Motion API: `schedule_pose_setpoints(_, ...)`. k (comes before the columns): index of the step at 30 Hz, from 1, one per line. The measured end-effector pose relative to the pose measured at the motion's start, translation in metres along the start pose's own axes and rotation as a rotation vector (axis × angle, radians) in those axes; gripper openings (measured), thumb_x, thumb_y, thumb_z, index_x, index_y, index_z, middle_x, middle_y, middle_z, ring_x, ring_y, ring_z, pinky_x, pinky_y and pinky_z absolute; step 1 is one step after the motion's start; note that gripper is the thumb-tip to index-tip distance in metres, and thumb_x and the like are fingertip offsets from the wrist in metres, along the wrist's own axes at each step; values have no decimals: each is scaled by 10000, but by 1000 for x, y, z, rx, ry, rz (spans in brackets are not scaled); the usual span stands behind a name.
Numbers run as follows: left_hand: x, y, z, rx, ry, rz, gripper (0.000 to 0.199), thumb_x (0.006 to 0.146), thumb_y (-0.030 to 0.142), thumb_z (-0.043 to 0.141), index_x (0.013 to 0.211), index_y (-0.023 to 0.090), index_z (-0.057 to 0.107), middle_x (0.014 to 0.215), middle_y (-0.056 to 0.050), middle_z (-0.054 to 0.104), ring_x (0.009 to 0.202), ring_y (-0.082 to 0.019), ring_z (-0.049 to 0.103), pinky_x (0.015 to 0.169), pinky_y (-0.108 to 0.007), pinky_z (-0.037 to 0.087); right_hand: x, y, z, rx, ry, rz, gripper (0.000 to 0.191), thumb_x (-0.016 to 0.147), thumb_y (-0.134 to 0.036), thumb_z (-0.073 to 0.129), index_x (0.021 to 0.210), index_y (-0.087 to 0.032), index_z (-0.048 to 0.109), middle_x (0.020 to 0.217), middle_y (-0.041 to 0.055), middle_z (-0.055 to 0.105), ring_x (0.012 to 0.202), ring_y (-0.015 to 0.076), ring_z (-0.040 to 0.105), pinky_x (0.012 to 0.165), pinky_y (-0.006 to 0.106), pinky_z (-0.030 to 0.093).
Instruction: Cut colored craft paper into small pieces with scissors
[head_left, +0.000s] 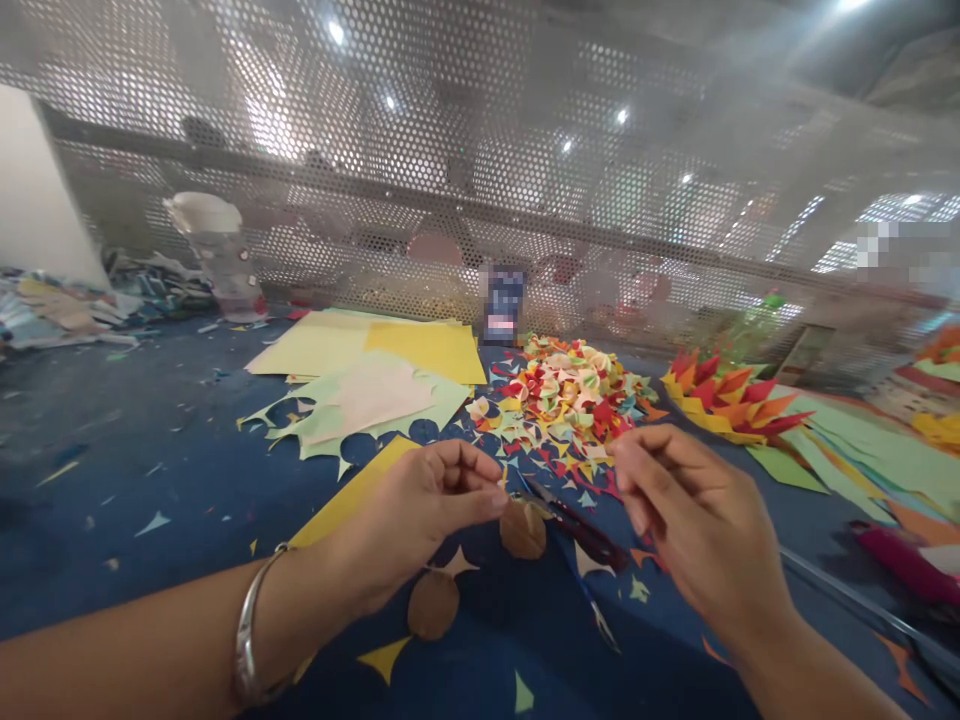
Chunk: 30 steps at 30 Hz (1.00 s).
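My left hand (439, 495), a silver bangle at its wrist, pinches thumb and forefinger together; a tiny yellowish bit shows at the tips, too small to name. Opposite it, my right hand (694, 515) has its fingers curled together beside a heap of small folded paper pieces (577, 385); whatever they may hold is hidden. Between the hands lie dark-handled scissors (581, 528) and a thin blue tool with a metal tip (596, 605). One brown disc (523, 532) lies just below my left fingertips, and another brown disc (433, 605) is closer to me.
Cut pale green paper (315, 425) and yellow sheets (427, 345) lie behind my left hand. A phone (505, 305) leans against the perforated metal screen (420, 130). At right are a folded-paper flower (731, 400) and coloured sheets (885, 440); a lidded clear cup (225, 255) stands at left.
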<state>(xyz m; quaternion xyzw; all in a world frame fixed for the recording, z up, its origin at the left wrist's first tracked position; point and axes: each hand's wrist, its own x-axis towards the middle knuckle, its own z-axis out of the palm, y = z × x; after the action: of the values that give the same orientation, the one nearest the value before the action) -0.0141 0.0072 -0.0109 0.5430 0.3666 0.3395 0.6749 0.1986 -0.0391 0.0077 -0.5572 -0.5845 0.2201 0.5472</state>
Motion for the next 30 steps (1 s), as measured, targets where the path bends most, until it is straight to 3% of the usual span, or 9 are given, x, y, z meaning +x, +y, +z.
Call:
schedule_pose_setpoints(2,2,-1,-4,-27,26,32,193,728,274,727,826,181,589,726,26,600,680,-102,549,644,-214,409,3,1,-3,-55,77,-69,164,872,-357,599,822,-201,614,607,-45,524,418,61,436,404,190,359)
schedule_pose_setpoints(6,7,-3,-9,-69,84,76,186,723,274,736,832,182,616,723,28,605,666,-94,539,645,-211,399,6,2,-6,-164,57,-122,110,868,-321,610,886,-213,614,635,-44,563,452,64,484,441,176,415)
schedule_pose_setpoints(12,5,2,-9,-53,164,113,167,742,279,714,842,185,619,726,31,604,658,-89,517,625,-207,385,8,2,-12,-195,-19,-21,148,865,-358,596,895,-214,601,609,-46,544,482,84,492,434,172,433)
schedule_pose_setpoints(18,-1,1,-5,-25,69,99,168,749,281,705,837,190,595,736,33,591,691,-98,526,647,-211,395,4,-2,-22,-228,-262,137,186,876,-389,559,940,-215,581,602,-43,546,524,106,526,473,191,461)
schedule_pose_setpoints(24,-4,0,-1,-2,-30,-9,242,740,300,703,892,196,546,714,28,638,681,-117,575,639,-228,423,-9,-5,-48,-426,-256,66,205,881,-421,533,906,-225,588,635,-33,568,532,113,542,497,200,465)
schedule_pose_setpoints(30,-7,1,3,-14,-89,-125,211,726,286,695,841,178,555,679,14,665,665,-123,605,640,-230,443,-25,22,-82,-642,-239,78,220,870,-437,515,895,-229,582,716,-1,658,638,160,636,583,233,510)
